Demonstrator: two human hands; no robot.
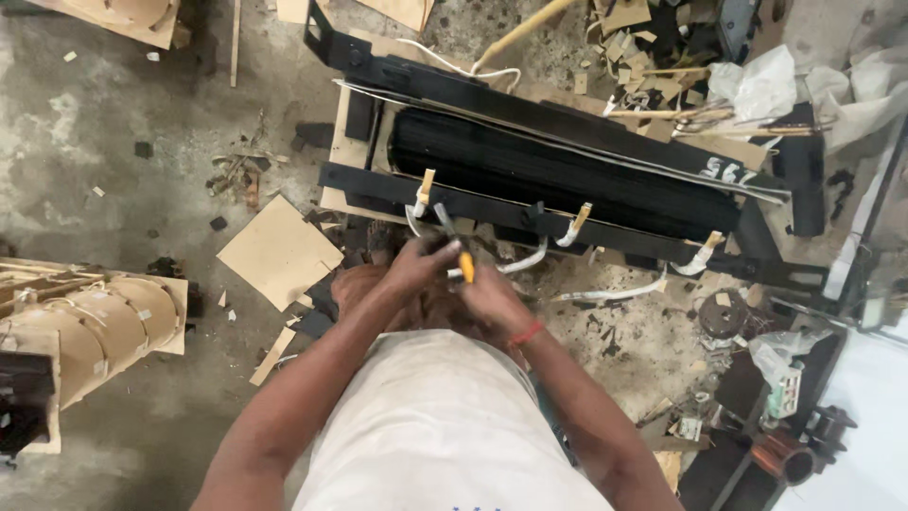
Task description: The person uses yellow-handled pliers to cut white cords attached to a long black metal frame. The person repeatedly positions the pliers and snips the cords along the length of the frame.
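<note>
Crouched over a black coil assembly (567, 180) on the workshop floor (142, 142), I grip yellow-handled pliers (456, 248) in my right hand (492, 298), fingers closed round the handles, nose at a white tape tie (421, 201) on the front clamp bar. My left hand (416, 265) is curled beside the jaws; what it pinches, I cannot tell. A slip could nick the winding or my fingers

A yellow grip is seen on the pliers (461, 257). The ribbed coil block (558, 175) and its clamp bars (492, 210) are black, tied with white tapes (423, 194). Tan cardboard (279, 251) lies on the grey floor (123, 142); a red wristband (526, 333) is worn.
</note>
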